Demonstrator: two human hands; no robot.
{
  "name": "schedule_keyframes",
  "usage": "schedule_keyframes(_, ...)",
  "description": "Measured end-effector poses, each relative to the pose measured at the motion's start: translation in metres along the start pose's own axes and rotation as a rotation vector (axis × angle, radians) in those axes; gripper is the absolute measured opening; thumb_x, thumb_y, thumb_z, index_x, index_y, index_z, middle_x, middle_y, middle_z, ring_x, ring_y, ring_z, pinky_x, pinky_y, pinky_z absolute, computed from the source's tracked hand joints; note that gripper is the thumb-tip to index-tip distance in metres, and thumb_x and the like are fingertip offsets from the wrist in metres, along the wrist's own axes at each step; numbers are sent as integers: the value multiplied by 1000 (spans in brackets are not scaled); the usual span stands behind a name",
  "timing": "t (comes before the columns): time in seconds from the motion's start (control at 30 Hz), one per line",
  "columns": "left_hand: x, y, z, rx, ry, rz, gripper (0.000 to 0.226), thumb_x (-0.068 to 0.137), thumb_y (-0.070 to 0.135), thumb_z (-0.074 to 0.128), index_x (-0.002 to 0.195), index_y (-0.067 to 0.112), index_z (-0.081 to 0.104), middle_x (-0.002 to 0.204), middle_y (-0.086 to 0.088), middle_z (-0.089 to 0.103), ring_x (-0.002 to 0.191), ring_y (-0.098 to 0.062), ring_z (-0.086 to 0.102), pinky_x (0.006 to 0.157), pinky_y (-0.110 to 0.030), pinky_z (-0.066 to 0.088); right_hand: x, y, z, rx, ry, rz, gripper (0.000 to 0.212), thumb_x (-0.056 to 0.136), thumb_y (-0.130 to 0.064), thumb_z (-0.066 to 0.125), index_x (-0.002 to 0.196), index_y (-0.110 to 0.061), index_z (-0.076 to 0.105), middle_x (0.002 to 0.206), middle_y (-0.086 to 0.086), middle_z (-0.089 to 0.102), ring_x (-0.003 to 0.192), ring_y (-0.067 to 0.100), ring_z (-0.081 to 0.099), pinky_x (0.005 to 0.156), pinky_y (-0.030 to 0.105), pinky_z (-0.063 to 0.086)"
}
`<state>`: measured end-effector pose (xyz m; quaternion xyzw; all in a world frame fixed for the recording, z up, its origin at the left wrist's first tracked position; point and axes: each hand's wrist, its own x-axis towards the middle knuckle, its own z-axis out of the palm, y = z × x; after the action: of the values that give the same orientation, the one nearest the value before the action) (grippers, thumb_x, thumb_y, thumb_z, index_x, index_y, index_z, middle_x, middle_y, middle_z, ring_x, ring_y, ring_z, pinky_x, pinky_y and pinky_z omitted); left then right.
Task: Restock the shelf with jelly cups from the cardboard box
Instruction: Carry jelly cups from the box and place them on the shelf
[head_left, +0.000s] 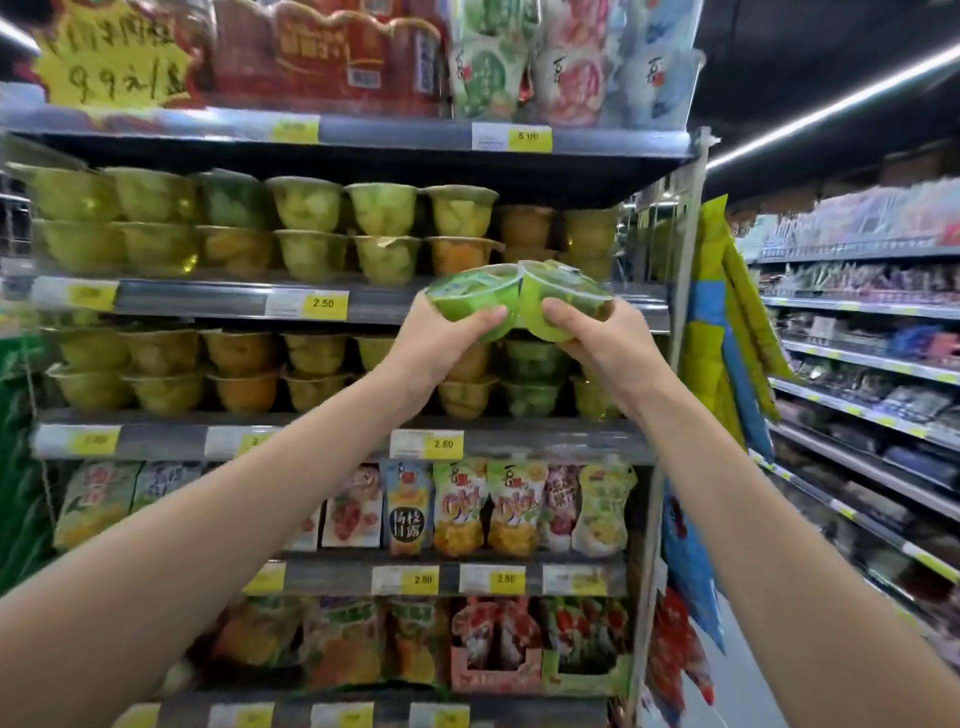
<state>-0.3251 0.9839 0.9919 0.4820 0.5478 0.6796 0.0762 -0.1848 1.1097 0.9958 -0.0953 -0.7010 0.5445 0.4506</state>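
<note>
Green lid print unreadable. Centre frame: left hand (448, 332) grips left jelly cup (470, 291), right hand (597, 340) grips right jelly cup (563, 288), cups touching.

Supermarket aisle: shelves (208, 304) w/ yellow price tags (324, 303), stacked jelly cups (306, 202), prob. snack pouches (462, 506).

A dark ceiling (779, 52) spans overhead, crossed by one long white strip light (831, 111). Along the aisle's right side runs tiered store shelving (852, 358) packed with dark packets, small yellow price tags (930, 564) on its edges. Pale floor (748, 675) shows below.
</note>
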Motion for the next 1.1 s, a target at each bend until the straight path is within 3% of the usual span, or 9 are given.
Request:
schedule_keyframes(0.07, 21, 4, 12, 66, 54, 8, 84, 53, 56, 81, 124, 16, 58, 113, 3, 69, 104, -11, 65, 94, -34, 52, 18, -4, -10, 30, 30, -2, 50, 73, -32, 81, 115, -13, 63, 108, 1, 72, 103, 17, 67, 94, 38, 53)
schedule_keyframes(0.13, 41, 7, 25, 97, 71, 4, 75, 60, 53, 81, 120, 15, 60, 110, 4, 70, 100, -8, 66, 86, -24, 53, 36, -8, -20, 62, 54, -2, 52, 71, -33, 82, 115, -12, 63, 108, 2, 72, 100, 17, 69, 91, 40, 54)
schedule_keyframes(0.2, 58, 11, 39, 100, 86, -16, 56, 71, 43, 80, 115, 13, 64, 105, 2, 71, 97, -10, 66, 80, -21, 51, 50, -11, -28, 74, 80, -15, 44, 77, -29, 79, 115, -13, 63, 108, 3, 72, 96, 15, 69, 84, 33, 56)
schedule_keyframes(0.33, 88, 13, 60, 166, 156, -12, 84, 62, 52, 82, 127, 9, 50, 119, 0, 61, 110, -16, 58, 97, -34, 47, 75, -14, -43, 87, 144, -36, 31, 81, -32, 74, 108, -19, 66, 104, 1, 71, 96, 13, 67, 78, 26, 56)
schedule_keyframes(0.5, 112, 19, 76, 299, 197, 91, 69, 73, 39, 81, 125, 10, 45, 115, 3, 59, 106, -11, 56, 86, -24, 43, 104, -20, -61, 132, 132, -71, 20, 82, -29, 74, 97, -19, 66, 102, 4, 71, 96, 16, 69, 86, 35, 57)
schedule_keyframes(0.73, 132, 4, 91, 528, 248, 117, 68, 71, 46, 80, 119, 13, 46, 110, 3, 60, 103, -16, 58, 92, -37, 49, 136, -21, -75, 182, 117, -139, 17, 82, -30, 74, 91, -20, 63, 94, -1, 70, 90, 12, 68, 82, 30, 57)
schedule_keyframes(0.8, 137, -2, 93, 566, 268, 83, 69, 70, 51, 79, 119, 14, 46, 110, 4, 61, 102, -17, 59, 91, -40, 50, 144, -20, -74, 170, 72, -129, 18, 81, -31, 74, 91, -21, 62, 97, 0, 70, 94, 15, 68, 87, 34, 56)
schedule_keyframes(1.03, 142, -8, 101, 847, 281, 3, 68, 71, 61, 71, 116, 16, 46, 106, 5, 62, 99, -18, 61, 79, -35, 49, 168, -8, -56, 98, -35, -55, 23, 77, -35, 77, 90, -20, 65, 99, 1, 71, 100, 20, 66, 98, 42, 50)
schedule_keyframes(1.1, 141, -7, 101, 877, 273, 8, 72, 73, 62, 69, 120, 13, 44, 111, 2, 62, 103, -20, 60, 80, -35, 49, 173, -2, -51, 95, -47, -38, 37, 72, -41, 80, 97, -16, 67, 100, 1, 72, 100, 21, 66, 99, 44, 49)
